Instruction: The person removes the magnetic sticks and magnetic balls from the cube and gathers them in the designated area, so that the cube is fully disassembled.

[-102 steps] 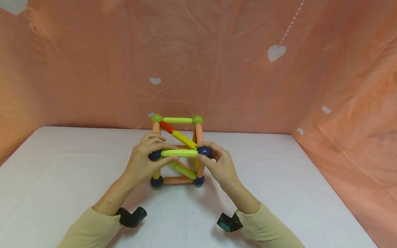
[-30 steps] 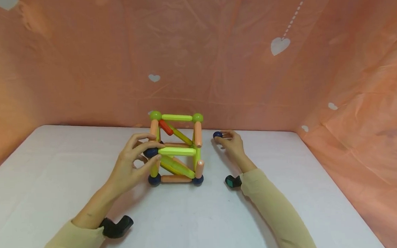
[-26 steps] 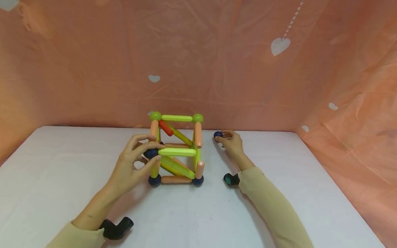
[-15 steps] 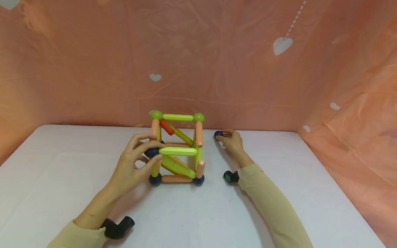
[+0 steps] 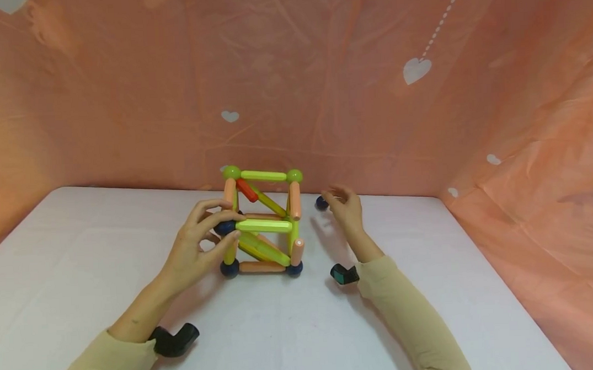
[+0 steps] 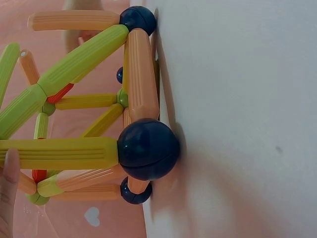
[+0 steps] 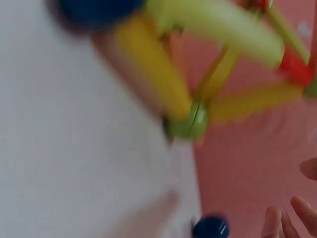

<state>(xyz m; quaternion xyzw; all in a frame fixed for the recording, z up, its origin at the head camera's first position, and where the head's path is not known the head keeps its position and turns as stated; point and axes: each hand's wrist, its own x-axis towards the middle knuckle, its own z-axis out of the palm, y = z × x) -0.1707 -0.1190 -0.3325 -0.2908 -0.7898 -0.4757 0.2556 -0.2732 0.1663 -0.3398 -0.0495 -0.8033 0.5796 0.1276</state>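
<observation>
In the head view a frame of magnetic building rods and balls (image 5: 262,267) stands mid-table. My left hand (image 5: 192,245) pinches the dark blue ball (image 5: 225,228) at its near upper-left corner. From that ball a lime rod (image 5: 263,226) runs rightward. At the near right, an upright orange rod (image 5: 297,252) has a bare top end. A loose blue ball (image 5: 321,203) lies on the table right of the frame. My right hand (image 5: 346,210) hovers beside it with fingers spread. The right wrist view shows a gap between fingertips (image 7: 272,223) and the ball.
A white cloth covers the table (image 5: 283,334), which meets an orange curtain (image 5: 353,122) with heart prints behind. Black wrist cameras sit on both sleeves, the left camera (image 5: 174,340) and the right camera (image 5: 344,274).
My right hand has carried a blue ball from the frame's near right corner to the table at the right, then let go and lifted slightly. My left hand keeps its hold on the other corner ball.
</observation>
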